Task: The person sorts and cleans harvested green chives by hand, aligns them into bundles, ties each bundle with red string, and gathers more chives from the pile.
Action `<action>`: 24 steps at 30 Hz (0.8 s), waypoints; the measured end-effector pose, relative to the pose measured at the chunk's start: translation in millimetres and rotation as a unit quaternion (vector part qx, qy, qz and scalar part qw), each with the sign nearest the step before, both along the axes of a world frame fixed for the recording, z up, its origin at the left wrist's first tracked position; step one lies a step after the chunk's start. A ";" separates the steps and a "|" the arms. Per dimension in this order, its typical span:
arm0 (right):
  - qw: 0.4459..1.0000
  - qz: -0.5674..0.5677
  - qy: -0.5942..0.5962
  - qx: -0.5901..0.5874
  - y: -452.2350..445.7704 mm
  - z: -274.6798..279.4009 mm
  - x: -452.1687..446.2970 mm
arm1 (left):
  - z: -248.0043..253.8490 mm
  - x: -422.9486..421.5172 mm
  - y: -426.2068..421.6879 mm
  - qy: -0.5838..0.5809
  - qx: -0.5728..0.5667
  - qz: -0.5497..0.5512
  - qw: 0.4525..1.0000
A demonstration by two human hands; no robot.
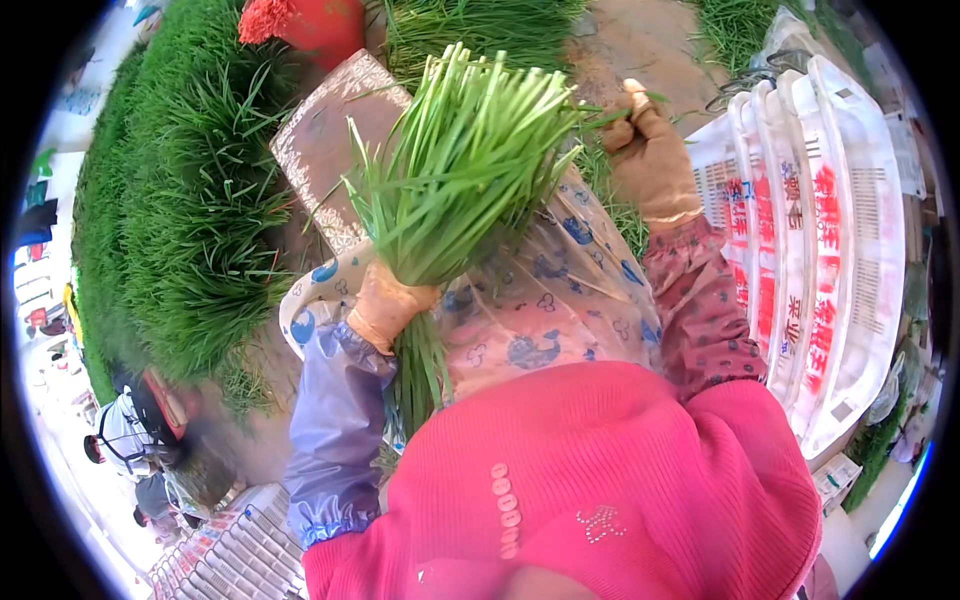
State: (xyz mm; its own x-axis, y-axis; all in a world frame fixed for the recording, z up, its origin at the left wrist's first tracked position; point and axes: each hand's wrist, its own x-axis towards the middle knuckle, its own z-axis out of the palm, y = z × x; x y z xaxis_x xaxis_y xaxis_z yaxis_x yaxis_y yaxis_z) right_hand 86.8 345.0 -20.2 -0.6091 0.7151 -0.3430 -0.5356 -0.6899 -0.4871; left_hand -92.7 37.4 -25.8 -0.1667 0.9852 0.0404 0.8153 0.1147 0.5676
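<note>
My left hand (391,305), in a tan glove, is closed around a thick bundle of garlic chives (470,165). The pale cut ends fan out upward, away from me, and the green leaves hang down below the fist. Right of the bundle, my right hand (650,155), in a brown glove, has its fingers curled in a pinch. Thin green chive leaves (602,118) run into its fingertips. A clear plastic apron (540,320) with blue prints covers my lap under the bundle.
Tall heaps of chives (190,200) stand on the left, with more chives (480,30) ahead. A patterned board (345,130) lies beyond the bundle, near a red bag (325,30). Stacked white plastic crates (850,250) rise at my right. Other people (125,435) are at far left.
</note>
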 end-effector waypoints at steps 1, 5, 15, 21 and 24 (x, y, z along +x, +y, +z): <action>0.999 -0.019 0.011 -0.029 8.5 -2.3 2.3 | 4.5 1.9 2.2 0.033 -0.009 -0.010 0.999; 0.985 -0.020 0.086 -0.146 37.7 -12.7 14.1 | 28.9 15.6 6.6 0.075 0.032 -0.007 0.997; 0.904 -0.044 -0.320 0.279 21.3 23.2 39.1 | 8.8 3.7 -2.1 0.148 0.012 -0.008 0.989; 0.506 0.065 -0.359 0.781 -88.2 51.8 -25.2 | -6.1 -3.3 -6.9 0.041 0.001 -0.015 0.999; 0.526 0.082 -0.227 0.816 -86.8 34.3 -45.8 | 1.9 -2.9 -6.5 0.006 -0.046 -0.014 0.999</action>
State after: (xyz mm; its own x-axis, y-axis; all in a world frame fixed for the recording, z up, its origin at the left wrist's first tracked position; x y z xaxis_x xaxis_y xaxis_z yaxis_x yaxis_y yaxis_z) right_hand 41.0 258.2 14.2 -0.8283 0.2342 0.5089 -0.1074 0.8252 -0.5545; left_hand -95.6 30.9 -23.9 -0.1388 0.9891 -0.0491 0.8257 0.1429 0.5456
